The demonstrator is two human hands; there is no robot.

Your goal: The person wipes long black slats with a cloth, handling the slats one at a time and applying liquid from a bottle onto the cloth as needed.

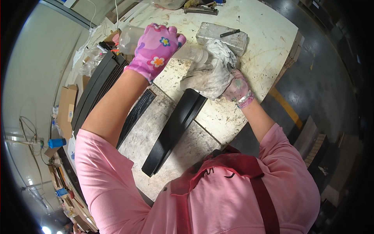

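My left hand (157, 48), in a pink flowered glove, is wrapped round a translucent plastic bottle (129, 40). The bottle lies tipped on its side in the air, its neck pointing right toward a stained white rag (212, 76). Gripping the rag from its right side is my right hand (236, 89), in a dirty pink glove; its fingers are partly covered by the cloth. A long black board (173, 132) with a grooved edge lies on the table just below the rag. I cannot see whether any liquid leaves the bottle.
A pale wrapped block (222, 37) with a small black strip on top sits behind the rag. Black boards (97, 84) are stacked at the left, near a cardboard box (67, 105). The worn white table (269, 43) has its edge at my right, beside a dark floor.
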